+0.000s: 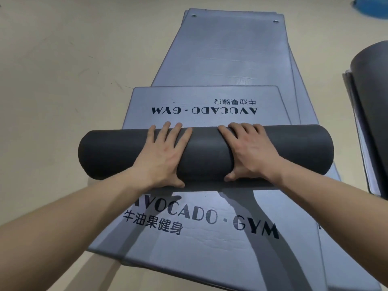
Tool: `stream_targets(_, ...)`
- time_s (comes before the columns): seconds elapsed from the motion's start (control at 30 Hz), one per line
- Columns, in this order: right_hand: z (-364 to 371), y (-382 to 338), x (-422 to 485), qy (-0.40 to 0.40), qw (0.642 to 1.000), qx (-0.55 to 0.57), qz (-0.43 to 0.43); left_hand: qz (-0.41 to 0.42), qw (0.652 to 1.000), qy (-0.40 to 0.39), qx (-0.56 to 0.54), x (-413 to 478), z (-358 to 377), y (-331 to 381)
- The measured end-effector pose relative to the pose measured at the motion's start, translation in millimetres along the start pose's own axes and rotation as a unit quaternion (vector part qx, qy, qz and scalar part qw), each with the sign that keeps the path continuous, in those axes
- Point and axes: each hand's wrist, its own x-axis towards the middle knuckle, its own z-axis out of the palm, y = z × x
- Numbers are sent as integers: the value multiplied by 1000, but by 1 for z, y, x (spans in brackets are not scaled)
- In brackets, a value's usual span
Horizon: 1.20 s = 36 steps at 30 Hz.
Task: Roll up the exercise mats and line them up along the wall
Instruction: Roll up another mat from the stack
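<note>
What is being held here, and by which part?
The rolled mat, around its middle: left hand presses flat on top; right hand curls over it.

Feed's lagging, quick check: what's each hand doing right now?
Left hand: open, fingers flat on the rolled mat.
Right hand: closed, fingers curled round the rolled mat.

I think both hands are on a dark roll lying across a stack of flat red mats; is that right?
The head view shows the flat mats are grey-blue, not red. The left hand and right hand are indeed on the dark roll lying across them.
</note>
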Motion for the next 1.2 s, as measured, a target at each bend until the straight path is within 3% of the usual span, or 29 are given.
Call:
stream_targets(0.1, -18, 11, 26, -67, 997, 26, -5, -4, 1000, 10, 22, 3, 6, 1)
stream_targets(0.2, -20, 4, 39, -105, 993, 48, 39, -7, 1000, 18, -22, 23, -3, -8)
stream_targets(0.3, -6, -9, 27, -44, 998, 11, 53, 7, 1000, 22, -20, 25, -4, -9)
stream_targets(0.4, -2, -3, 20, -8, 1000, -9, 8, 14, 1000, 13, -12, 25, -7, -10)
stream_targets(0.57, -25, -2, 15, -120, 987, 110, -12, 53, 985, -136, -92, 28, -31, -21)
stream_targets(0.7, 3, -19, -31, -20, 999, 28, -9, 55, 968, -189, -153, 33, -35, -28)
stream_targets(0.77, 11, -15, -33, -13, 999, 9, -32, 58, 972, -173, -149, 31, -31, -26)
stream_targets(0.93, -17, 12, 12, -77, 993, 79, -45, 26, 999, 16, -25, 2, -3, -1)
stream_targets(1.1, 8, 5, -11, 48, 999, 3, 6, 41, 994, -27, -94, 39, -27, -24)
stream_targets(1.2, 0, 13, 1, 46, 999, -8, -7, 13, 999, 20, -40, 28, -12, -18)
